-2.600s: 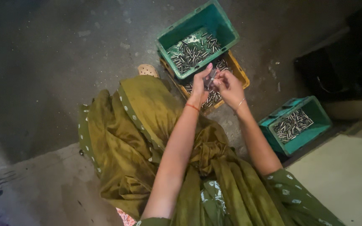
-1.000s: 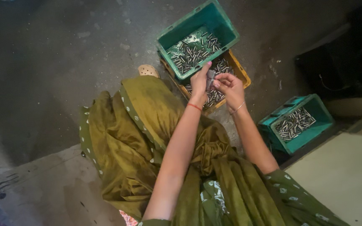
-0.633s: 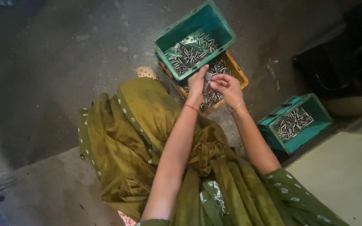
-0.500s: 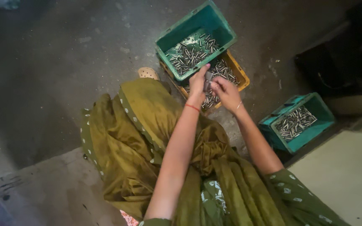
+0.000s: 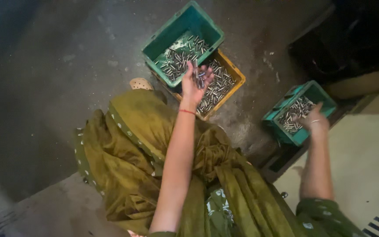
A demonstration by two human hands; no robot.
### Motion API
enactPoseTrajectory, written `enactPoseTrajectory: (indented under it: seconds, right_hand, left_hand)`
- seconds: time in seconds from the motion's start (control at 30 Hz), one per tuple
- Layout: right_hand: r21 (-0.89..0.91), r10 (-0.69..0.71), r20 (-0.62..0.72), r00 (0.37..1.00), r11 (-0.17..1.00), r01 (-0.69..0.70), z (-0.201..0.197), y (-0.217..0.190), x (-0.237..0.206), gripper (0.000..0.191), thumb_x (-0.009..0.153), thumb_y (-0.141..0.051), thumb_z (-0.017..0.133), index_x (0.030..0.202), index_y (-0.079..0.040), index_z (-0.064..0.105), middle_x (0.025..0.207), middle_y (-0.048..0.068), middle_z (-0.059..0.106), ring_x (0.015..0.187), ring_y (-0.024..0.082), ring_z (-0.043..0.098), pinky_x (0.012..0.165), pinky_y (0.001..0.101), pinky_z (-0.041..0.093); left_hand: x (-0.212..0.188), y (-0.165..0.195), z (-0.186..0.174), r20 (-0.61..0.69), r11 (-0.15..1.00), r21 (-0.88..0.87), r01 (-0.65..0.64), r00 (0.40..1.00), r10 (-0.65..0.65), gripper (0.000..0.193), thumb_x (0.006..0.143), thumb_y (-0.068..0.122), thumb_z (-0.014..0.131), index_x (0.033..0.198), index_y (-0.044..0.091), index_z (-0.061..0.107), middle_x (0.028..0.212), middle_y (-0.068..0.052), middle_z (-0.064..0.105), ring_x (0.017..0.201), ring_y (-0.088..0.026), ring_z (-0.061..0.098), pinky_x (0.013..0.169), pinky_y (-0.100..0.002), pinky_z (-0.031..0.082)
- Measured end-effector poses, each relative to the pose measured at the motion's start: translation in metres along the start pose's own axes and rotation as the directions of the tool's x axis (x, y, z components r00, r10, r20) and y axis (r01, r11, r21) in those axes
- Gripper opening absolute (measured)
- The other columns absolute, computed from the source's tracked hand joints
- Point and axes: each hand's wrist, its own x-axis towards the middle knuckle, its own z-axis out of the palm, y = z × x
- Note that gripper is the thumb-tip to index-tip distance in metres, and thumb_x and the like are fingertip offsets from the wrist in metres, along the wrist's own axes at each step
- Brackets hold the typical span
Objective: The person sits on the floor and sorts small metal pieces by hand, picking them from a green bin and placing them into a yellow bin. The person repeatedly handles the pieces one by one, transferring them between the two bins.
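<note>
An olive-green garment (image 5: 154, 149) covers the lap. Far ahead a green bin (image 5: 181, 30) sits on a yellow bin (image 5: 237, 79); another green bin (image 5: 305, 94) stands right. The left hand (image 5: 196, 83) cups small metal pins (image 5: 199, 77) over the yellow bin. The right hand (image 5: 314, 123) reaches into the right bin, its grip hidden.

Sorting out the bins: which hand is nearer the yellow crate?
Left. The left hand hovers over the yellow crate; the right hand is off at the smaller green crate.
</note>
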Motion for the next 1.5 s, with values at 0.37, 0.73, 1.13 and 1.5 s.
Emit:
enactPoseTrajectory:
  seconds: [0.37,0.73,1.13,1.5]
  right_hand:
    - [0.732,-0.657,-0.371,0.657,0.229,0.642,-0.007,-0.285,-0.125,0.035,0.093,-0.016,0.077,0.125,-0.008,0.066,0.116,0.004,0.076,0.1,0.013,0.074,0.086,0.0276,0.06]
    - [0.977,-0.714,-0.192,0.673,-0.206,0.06,-0.012,-0.294,-0.099,0.021,0.095,-0.008,0.071,0.115,0.0,0.072,0.106,0.007,0.071,0.089,0.012,0.067,0.081,0.0254,0.056]
    - [0.975,-0.67,-0.201,0.714,-0.208,0.08,-0.011,-0.303,-0.104,0.02,0.098,-0.003,0.068,0.118,0.002,0.067,0.103,0.006,0.073,0.088,0.01,0.068,0.08,0.0246,0.057]
    - [0.997,-0.615,-0.08,0.785,-0.038,0.072,0.003,-0.3,-0.085,0.03,0.096,-0.002,0.065,0.125,0.004,0.066,0.096,0.004,0.072,0.077,0.009,0.065,0.069,0.0226,0.055]
  left_hand:
    - [-0.016,0.003,0.011,0.132,0.997,0.049,0.059,0.989,-0.065,0.073,0.106,0.058,0.039,0.125,-0.01,0.056,0.131,-0.033,0.064,0.125,-0.041,0.062,0.107,-0.05,0.054]
    - [-0.02,0.003,0.011,-0.123,0.994,0.083,-0.07,0.989,0.08,0.026,0.097,0.04,0.058,0.112,0.018,0.057,0.102,-0.012,0.068,0.094,-0.032,0.073,0.083,-0.044,0.061]
    - [-0.022,-0.005,0.023,-0.042,0.976,0.216,0.04,0.999,-0.032,0.053,0.098,0.056,0.061,0.098,0.004,0.068,0.092,-0.015,0.076,0.06,-0.017,0.066,0.041,-0.025,0.045]
    - [-0.012,-0.015,0.01,-0.08,0.954,0.294,-0.054,0.993,0.081,0.046,0.101,0.046,0.065,0.108,0.0,0.065,0.1,-0.015,0.073,0.084,-0.024,0.071,0.067,-0.033,0.057]
